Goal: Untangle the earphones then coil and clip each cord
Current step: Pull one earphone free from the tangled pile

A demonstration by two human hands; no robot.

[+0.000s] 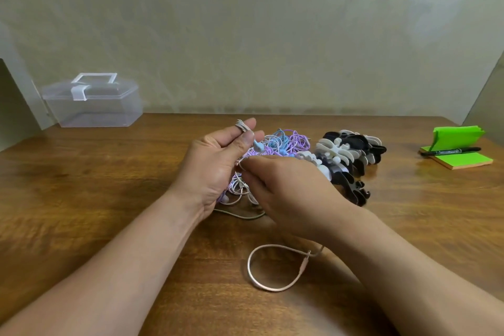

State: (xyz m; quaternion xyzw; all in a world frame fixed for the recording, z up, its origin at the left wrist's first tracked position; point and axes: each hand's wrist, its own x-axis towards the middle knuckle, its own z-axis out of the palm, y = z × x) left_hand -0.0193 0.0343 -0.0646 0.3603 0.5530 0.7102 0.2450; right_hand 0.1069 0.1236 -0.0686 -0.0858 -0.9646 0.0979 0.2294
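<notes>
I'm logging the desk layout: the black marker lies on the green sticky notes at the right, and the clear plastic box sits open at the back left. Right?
Not quite. The head view shows the clear plastic box closed, its white latch down. The black marker does lie on the green sticky notes at the right.

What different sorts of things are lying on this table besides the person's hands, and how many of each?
Clear plastic box: 1
Pile of tangled earphones: 1 (cords too knotted to count)
Pink cord lying loose in front: 1
Heap of black and white cord clips: 1 (overlapping, number unclear)
Black marker: 1
Green sticky note pads: 2
Total: 7
</notes>
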